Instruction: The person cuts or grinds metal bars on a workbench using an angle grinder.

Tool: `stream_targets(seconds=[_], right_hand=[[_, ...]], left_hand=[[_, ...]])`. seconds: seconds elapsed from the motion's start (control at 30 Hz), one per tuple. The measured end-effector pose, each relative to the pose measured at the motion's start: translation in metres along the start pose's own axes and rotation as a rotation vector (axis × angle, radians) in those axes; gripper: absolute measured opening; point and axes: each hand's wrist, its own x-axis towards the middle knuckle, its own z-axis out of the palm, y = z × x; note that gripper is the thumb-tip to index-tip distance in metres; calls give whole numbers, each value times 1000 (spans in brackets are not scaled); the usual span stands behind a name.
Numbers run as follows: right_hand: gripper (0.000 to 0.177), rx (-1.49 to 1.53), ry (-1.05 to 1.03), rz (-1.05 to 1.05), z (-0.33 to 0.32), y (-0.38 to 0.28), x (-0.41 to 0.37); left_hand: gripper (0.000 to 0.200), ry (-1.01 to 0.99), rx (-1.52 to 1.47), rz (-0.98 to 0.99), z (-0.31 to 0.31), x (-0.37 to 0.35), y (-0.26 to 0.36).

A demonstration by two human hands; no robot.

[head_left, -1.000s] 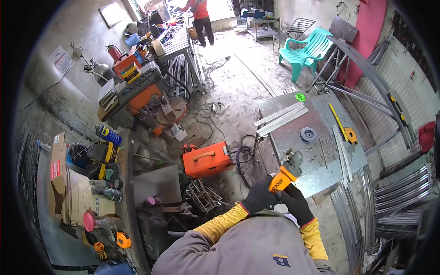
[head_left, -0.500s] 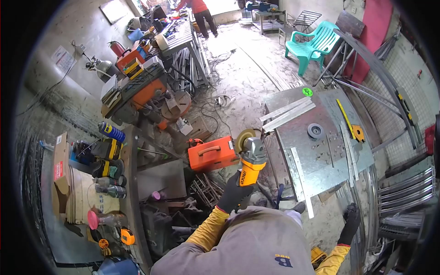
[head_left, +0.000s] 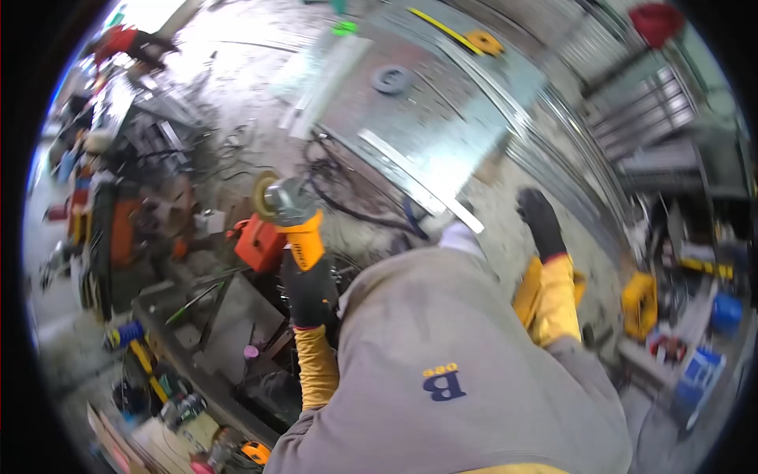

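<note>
My left hand (head_left: 306, 288), in a dark glove with a yellow cuff, is closed round the body of an orange and grey angle grinder (head_left: 304, 237). Its worn disc (head_left: 265, 194) faces up and to the left. My right hand (head_left: 542, 220), gloved alike, hangs beside the metal-topped table's near corner. Its fingers look loosely bent and a little apart, with nothing visible in them. On the metal table (head_left: 442, 118) lie a round grey disc (head_left: 391, 79), a flat metal strip (head_left: 418, 180) jutting over the near edge, and a yellow tape measure (head_left: 483, 43).
An orange case (head_left: 259, 243) sits on the floor behind the grinder. Dark cables (head_left: 339, 197) run beside the table. Long metal profiles (head_left: 564, 178) lie on the right, near a yellow tool (head_left: 638, 304). A cluttered bench (head_left: 197, 371) is at lower left; a person in red (head_left: 118, 43) stands far off.
My view has swung right and tilted, so the table appears higher and further left. The grinder stays in my left hand. My right hand shows more fully, away from the metal profiles.
</note>
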Motion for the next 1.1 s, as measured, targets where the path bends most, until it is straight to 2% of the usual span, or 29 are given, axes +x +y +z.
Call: stream_targets(seconds=[0.07,0.17,0.37,0.43,0.5,0.57,0.7,0.77,0.87,0.9,0.93,0.97,1.0,1.03,1.1], right_hand=[[37,-95,-23,4,8,-8,-2],[38,-38,-28,46,18,-4,-7],[32,-41,-136,162,39,-14,-23],[38,-145,-230,93,48,-6,-15],[36,-147,-240,73,58,-3,-10],[36,-139,-268,-79,67,-3,-4],[33,-166,-226,-52,86,-32,-5],[36,-364,-257,-140,89,-22,8],[38,-457,-327,-209,90,-14,10],[39,-648,-508,-479,74,26,35],[38,-654,-614,-327,69,25,29],[38,-244,-545,58,76,7,5],[38,-241,-583,206,79,0,3],[39,-215,-557,86,81,1,-1],[31,-201,-494,-23,88,6,-3]], left_hand=[[24,80,-511,-403,-2,3,29],[22,84,-420,-326,8,-7,26],[21,48,-419,-325,9,-5,43],[21,49,-396,-326,9,-6,35],[21,45,-375,-320,8,-8,30],[20,58,-367,-295,10,-9,28],[21,78,-473,-371,13,-8,26],[21,103,-464,-334,14,-10,19],[21,123,-478,-371,14,-13,22],[23,165,-414,-330,17,-15,22],[28,115,267,156,9,-16,9],[33,197,-162,-201,21,-20,15],[35,155,-89,-196,18,-23,3],[35,213,207,85,22,-23,-15],[41,232,-128,-220,17,-13,17]])
